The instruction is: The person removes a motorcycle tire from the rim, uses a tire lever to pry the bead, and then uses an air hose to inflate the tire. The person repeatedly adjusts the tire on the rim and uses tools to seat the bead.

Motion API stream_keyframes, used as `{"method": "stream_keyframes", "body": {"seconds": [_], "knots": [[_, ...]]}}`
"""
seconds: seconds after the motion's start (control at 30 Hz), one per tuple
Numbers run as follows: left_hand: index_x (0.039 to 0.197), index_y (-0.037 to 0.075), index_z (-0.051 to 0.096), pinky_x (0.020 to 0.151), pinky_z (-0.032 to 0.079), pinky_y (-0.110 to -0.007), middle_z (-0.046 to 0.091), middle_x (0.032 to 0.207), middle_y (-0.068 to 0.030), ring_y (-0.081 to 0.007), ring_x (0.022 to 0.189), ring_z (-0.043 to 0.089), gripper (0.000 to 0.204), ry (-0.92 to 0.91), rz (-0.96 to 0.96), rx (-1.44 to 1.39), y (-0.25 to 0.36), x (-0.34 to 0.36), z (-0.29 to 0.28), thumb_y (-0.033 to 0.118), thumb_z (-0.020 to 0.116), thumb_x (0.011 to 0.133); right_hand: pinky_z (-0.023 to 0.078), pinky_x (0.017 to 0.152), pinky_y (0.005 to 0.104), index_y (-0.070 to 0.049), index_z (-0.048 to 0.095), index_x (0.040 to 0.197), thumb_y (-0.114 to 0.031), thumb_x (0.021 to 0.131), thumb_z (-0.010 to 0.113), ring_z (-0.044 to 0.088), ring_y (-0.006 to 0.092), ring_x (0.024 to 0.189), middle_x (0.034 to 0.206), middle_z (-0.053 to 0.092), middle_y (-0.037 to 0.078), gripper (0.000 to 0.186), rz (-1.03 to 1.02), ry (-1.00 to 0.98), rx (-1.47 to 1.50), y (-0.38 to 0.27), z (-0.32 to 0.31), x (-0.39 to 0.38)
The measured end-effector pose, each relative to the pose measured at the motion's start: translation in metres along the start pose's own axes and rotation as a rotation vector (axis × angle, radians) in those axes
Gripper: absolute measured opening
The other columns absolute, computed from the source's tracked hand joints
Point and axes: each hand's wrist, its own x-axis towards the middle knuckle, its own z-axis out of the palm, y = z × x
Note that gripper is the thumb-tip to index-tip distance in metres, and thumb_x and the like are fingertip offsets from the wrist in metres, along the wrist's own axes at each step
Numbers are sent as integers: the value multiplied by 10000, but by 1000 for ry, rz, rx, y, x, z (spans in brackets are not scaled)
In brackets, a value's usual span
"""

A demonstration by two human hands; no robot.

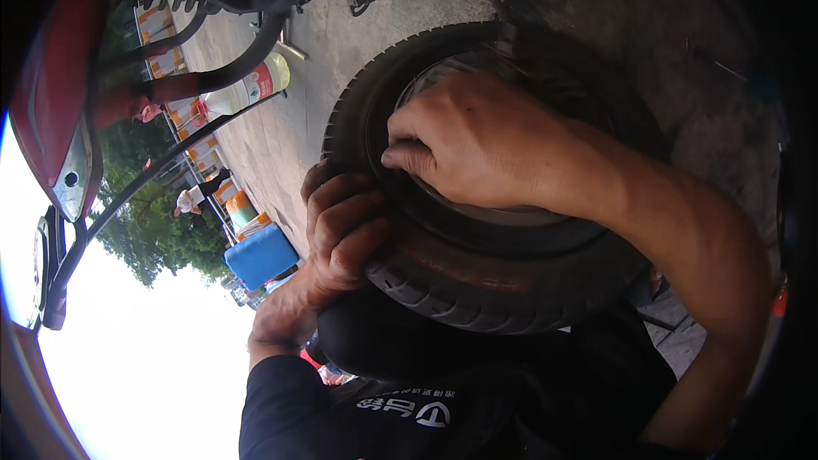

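A black wheel tyre [503, 285] with a grooved tread rests against my dark-clothed legs. Its metal rim [545, 218] shows inside the tyre, partly covered by my right forearm. At the tyre's left edge, my left hand [345, 221] is closed with its fingers curled over the sidewall and tread. Across the wheel's middle reaches my right hand [469, 140], closed, thumb and bent index finger together near the inner edge of the tyre. Whatever those fingers pinch is hidden behind the hand.
Parts of a red motorcycle [60, 111] fill the upper left, with a black bar [162, 162] running down. Behind stand a jug of yellowish liquid [273, 74], a blue box [260, 257] and orange-and-white barriers [158, 27]. A person [192, 198] is farther off, near trees.
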Motion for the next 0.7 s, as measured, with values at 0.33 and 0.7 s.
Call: {"method": "stream_keyframes", "body": {"seconds": [0.33, 0.7], "knots": [[1164, 166, 533, 953, 479, -625, 623, 1123, -105, -377, 1048, 638, 520, -45, -9, 23, 4, 4, -6, 137, 829, 738, 554, 736, 483, -19, 724, 886, -250, 931, 697, 698, 385, 788, 807, 709, 184, 237, -39, 6, -21, 2, 1, -3], [1180, 184, 516, 957, 463, -627, 612, 1118, -113, -370, 1073, 618, 465, 8, -44, 15, 7, -1, -2, 193, 797, 811, 574, 820, 429, -6, 735, 1048, -227, 901, 742, 737, 329, 886, 929, 750, 178, 265, 55, -312, 206, 1, -26, 8]]}}
